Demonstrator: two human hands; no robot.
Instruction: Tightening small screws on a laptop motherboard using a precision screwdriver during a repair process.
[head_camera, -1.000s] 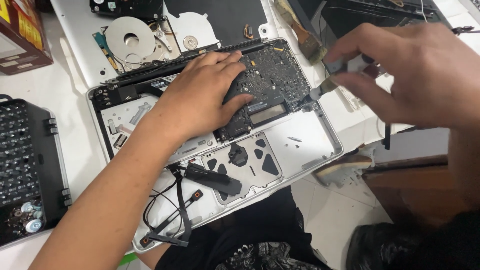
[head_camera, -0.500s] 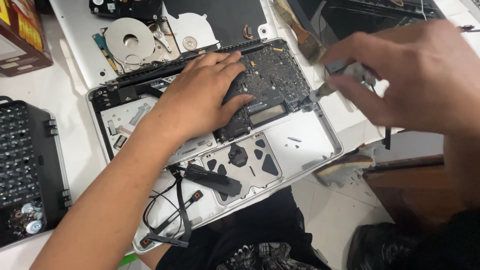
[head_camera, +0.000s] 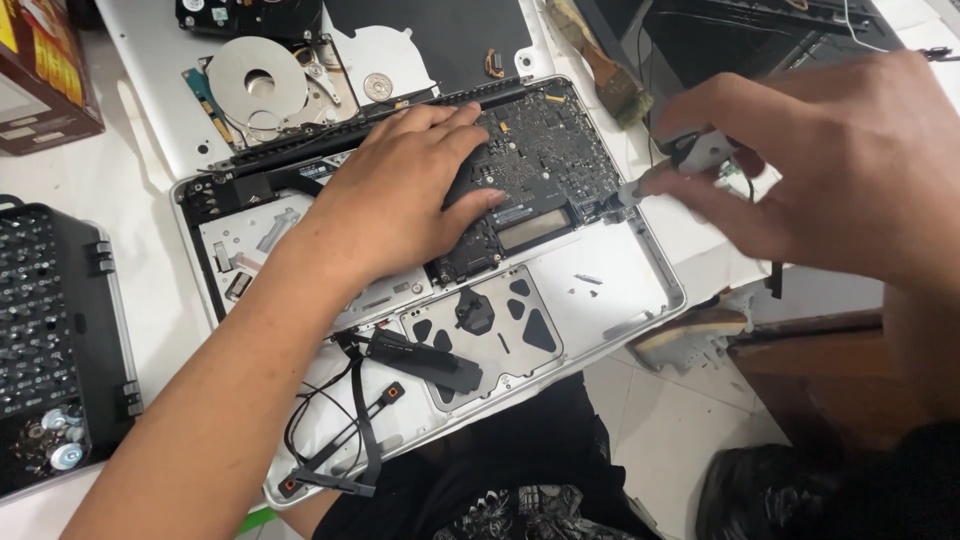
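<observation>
Cables (head_camera: 345, 425), black and loose, trail off the near corner of an opened laptop shell (head_camera: 640, 275) that overhangs the worktop (head_camera: 120, 150) above the person's lap; beside them the underside of the trackpad (head_camera: 490, 325) lies bare, and the bay to its right holds no part, only a few small bits. This suggests that the strip-down is well advanced: the bottom cover is off and several parts appear to be out already. The dark circuit board (head_camera: 545, 165) sits in the far half of the shell, apparently not yet lifted out. The left hand (head_camera: 395, 195) lies flat on the board's left part, fingers spread and pressing down. The right hand (head_camera: 810, 170) hovers at the shell's right edge, its fingers pinching a small grey tool (head_camera: 690, 160) whose tip meets the board's right corner. At the left edge stands a black case of small bits (head_camera: 45, 330). Farther off lie an opened hard drive (head_camera: 265, 75), a brush (head_camera: 600, 70) and a red-and-yellow box (head_camera: 40, 70).
</observation>
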